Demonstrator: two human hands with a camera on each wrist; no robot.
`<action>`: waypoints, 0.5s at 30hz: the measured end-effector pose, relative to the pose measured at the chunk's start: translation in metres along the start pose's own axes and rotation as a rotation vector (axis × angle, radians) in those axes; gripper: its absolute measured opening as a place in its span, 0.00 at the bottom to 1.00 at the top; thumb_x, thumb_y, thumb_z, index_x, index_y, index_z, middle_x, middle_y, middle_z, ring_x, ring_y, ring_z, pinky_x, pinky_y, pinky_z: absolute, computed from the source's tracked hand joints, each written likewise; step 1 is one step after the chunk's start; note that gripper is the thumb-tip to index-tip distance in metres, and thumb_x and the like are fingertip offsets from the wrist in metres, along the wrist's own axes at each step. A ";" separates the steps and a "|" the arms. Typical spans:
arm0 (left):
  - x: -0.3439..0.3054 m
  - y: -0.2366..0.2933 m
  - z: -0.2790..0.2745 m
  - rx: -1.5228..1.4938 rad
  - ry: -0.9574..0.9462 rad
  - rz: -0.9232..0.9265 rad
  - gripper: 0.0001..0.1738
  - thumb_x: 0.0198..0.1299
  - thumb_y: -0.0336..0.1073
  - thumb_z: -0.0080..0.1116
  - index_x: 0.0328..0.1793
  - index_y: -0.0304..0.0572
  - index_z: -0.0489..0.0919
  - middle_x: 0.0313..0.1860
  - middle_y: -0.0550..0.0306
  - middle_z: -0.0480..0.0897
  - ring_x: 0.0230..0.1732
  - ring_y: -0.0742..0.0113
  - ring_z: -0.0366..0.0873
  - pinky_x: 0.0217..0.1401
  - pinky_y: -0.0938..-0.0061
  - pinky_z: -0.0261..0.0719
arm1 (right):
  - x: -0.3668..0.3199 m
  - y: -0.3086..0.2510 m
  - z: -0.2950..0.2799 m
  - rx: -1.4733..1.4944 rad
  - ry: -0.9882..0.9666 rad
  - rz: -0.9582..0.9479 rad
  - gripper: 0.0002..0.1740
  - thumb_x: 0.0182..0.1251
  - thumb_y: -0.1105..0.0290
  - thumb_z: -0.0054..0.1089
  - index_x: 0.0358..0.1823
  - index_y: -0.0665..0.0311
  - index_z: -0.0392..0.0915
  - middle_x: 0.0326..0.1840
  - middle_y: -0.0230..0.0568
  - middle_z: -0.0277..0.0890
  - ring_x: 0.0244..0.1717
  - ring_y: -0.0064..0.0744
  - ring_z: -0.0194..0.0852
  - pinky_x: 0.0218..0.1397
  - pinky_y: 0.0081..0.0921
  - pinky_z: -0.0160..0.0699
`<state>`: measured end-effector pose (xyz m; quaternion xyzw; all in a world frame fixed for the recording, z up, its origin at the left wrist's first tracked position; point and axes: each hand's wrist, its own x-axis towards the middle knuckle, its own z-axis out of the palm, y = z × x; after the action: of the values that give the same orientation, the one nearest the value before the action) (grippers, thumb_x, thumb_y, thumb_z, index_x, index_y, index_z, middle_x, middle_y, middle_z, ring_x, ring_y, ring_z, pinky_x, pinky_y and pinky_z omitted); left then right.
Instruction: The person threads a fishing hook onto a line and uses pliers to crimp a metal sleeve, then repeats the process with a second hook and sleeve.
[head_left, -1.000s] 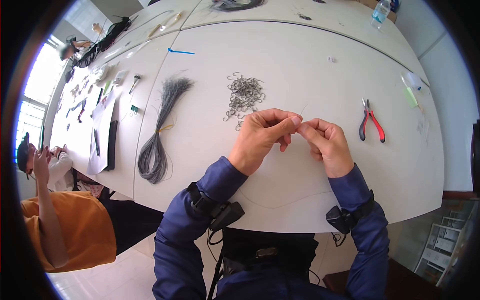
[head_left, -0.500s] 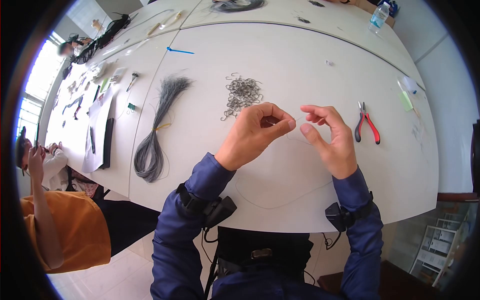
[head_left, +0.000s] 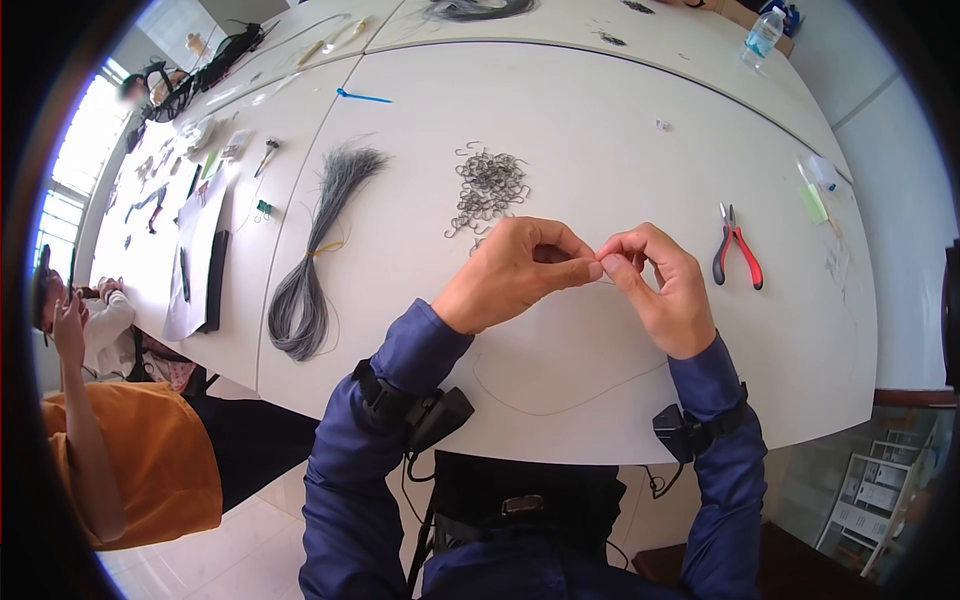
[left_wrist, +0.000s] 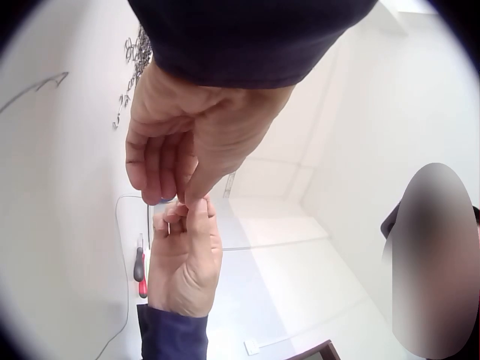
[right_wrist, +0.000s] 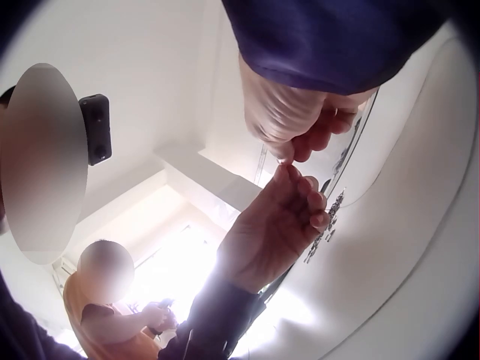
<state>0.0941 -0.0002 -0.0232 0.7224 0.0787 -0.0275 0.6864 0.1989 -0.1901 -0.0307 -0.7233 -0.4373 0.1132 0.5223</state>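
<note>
Over the white table (head_left: 600, 150), my left hand (head_left: 525, 272) pinches a thin grey line (head_left: 541, 414) between thumb and forefinger. My right hand (head_left: 662, 290) meets it tip to tip, its thumb and forefinger pinching at the same spot. The line's slack loops across the tabletop below the hands. Whatever small piece lies between the fingertips is hidden. Just beyond the left hand is a pile of small metal fish hooks (head_left: 490, 182). In the left wrist view, the right hand (left_wrist: 187, 262) is palm-up under the left fingertips.
A bundle of grey line (head_left: 300, 300) tied with a yellow band lies at left. Red-and-black pliers (head_left: 733, 228) lie at right. Further off are a blue cable tie (head_left: 362, 96), a clipboard with paper (head_left: 195, 265) and a water bottle (head_left: 763, 40). A person in orange (head_left: 150, 465) stands at left.
The fingertips were together, then my right hand parted from the left with its fingers spread. Now it has come back and pinches at the left fingertips again.
</note>
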 end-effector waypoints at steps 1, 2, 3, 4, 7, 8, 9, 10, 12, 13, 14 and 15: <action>0.000 0.001 0.000 -0.007 -0.015 -0.012 0.15 0.68 0.39 0.68 0.45 0.31 0.85 0.36 0.57 0.87 0.38 0.75 0.82 0.45 0.79 0.80 | 0.000 0.000 0.001 0.007 0.004 0.002 0.05 0.72 0.71 0.62 0.42 0.63 0.82 0.37 0.33 0.83 0.37 0.24 0.72 0.43 0.24 0.69; 0.001 0.002 -0.001 -0.014 -0.030 -0.024 0.14 0.69 0.39 0.67 0.45 0.32 0.85 0.37 0.57 0.87 0.40 0.74 0.82 0.47 0.78 0.80 | 0.000 0.000 0.002 0.030 0.021 0.014 0.05 0.72 0.71 0.61 0.42 0.64 0.82 0.37 0.33 0.83 0.36 0.24 0.71 0.43 0.23 0.69; 0.002 0.000 0.000 -0.036 -0.030 -0.010 0.15 0.69 0.40 0.66 0.45 0.32 0.85 0.37 0.57 0.87 0.40 0.74 0.82 0.47 0.77 0.80 | -0.001 0.002 0.004 0.052 0.038 0.027 0.05 0.72 0.71 0.61 0.42 0.64 0.82 0.37 0.32 0.83 0.36 0.23 0.70 0.43 0.23 0.69; 0.003 -0.002 0.000 -0.059 -0.031 0.003 0.15 0.70 0.41 0.66 0.45 0.32 0.85 0.37 0.56 0.87 0.40 0.74 0.82 0.47 0.77 0.80 | -0.001 0.003 0.005 0.075 0.055 0.040 0.05 0.72 0.71 0.61 0.42 0.64 0.82 0.37 0.32 0.83 0.36 0.23 0.70 0.43 0.23 0.69; 0.003 -0.004 0.000 -0.096 -0.041 0.014 0.16 0.71 0.42 0.65 0.45 0.32 0.85 0.37 0.56 0.87 0.41 0.73 0.82 0.48 0.76 0.80 | 0.000 0.004 0.005 0.081 0.062 0.041 0.05 0.73 0.71 0.61 0.41 0.65 0.81 0.37 0.32 0.83 0.36 0.22 0.69 0.43 0.22 0.70; 0.003 -0.004 0.000 -0.103 -0.047 0.014 0.16 0.71 0.42 0.65 0.45 0.32 0.85 0.37 0.56 0.87 0.41 0.73 0.82 0.48 0.76 0.79 | 0.000 0.005 0.006 0.083 0.063 0.037 0.05 0.72 0.70 0.61 0.41 0.65 0.81 0.37 0.32 0.83 0.35 0.22 0.69 0.43 0.22 0.70; 0.003 -0.004 0.001 -0.099 -0.047 0.010 0.16 0.71 0.42 0.65 0.45 0.32 0.85 0.37 0.56 0.87 0.41 0.73 0.82 0.48 0.76 0.79 | 0.000 0.005 0.006 0.085 0.065 0.033 0.05 0.72 0.70 0.61 0.41 0.65 0.82 0.37 0.32 0.83 0.35 0.21 0.69 0.43 0.22 0.70; 0.003 -0.005 0.001 -0.094 -0.047 0.007 0.16 0.71 0.42 0.64 0.45 0.32 0.85 0.37 0.56 0.87 0.41 0.73 0.82 0.48 0.76 0.79 | 0.000 0.005 0.006 0.086 0.066 0.028 0.05 0.72 0.70 0.61 0.41 0.65 0.82 0.37 0.31 0.83 0.35 0.21 0.69 0.43 0.22 0.70; 0.003 -0.004 0.002 -0.095 -0.044 0.006 0.16 0.71 0.42 0.64 0.46 0.32 0.85 0.37 0.56 0.87 0.41 0.73 0.82 0.48 0.76 0.79 | -0.001 0.006 0.007 0.109 0.083 0.036 0.06 0.72 0.70 0.63 0.42 0.64 0.83 0.37 0.31 0.84 0.34 0.20 0.69 0.43 0.21 0.70; 0.003 -0.004 0.002 -0.100 -0.039 0.009 0.16 0.71 0.42 0.64 0.46 0.32 0.85 0.37 0.56 0.87 0.41 0.73 0.82 0.48 0.76 0.79 | -0.001 0.007 0.007 0.120 0.091 0.040 0.06 0.71 0.70 0.63 0.42 0.64 0.83 0.36 0.30 0.84 0.34 0.20 0.68 0.43 0.21 0.70; 0.002 -0.003 0.003 -0.104 -0.035 0.012 0.16 0.71 0.42 0.64 0.46 0.32 0.84 0.37 0.56 0.87 0.41 0.73 0.82 0.48 0.76 0.79 | -0.001 0.006 0.007 0.119 0.098 0.048 0.06 0.71 0.69 0.64 0.42 0.64 0.83 0.36 0.30 0.84 0.34 0.19 0.69 0.43 0.21 0.70; 0.003 -0.003 0.003 -0.104 -0.031 0.017 0.15 0.71 0.41 0.64 0.46 0.32 0.84 0.38 0.56 0.86 0.41 0.73 0.82 0.48 0.76 0.79 | -0.001 0.005 0.006 0.119 0.106 0.056 0.06 0.71 0.69 0.64 0.42 0.64 0.84 0.36 0.29 0.84 0.34 0.19 0.69 0.43 0.20 0.70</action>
<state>0.0963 -0.0028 -0.0268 0.6857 0.0634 -0.0287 0.7245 0.1968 -0.1874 -0.0383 -0.7078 -0.3813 0.1152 0.5834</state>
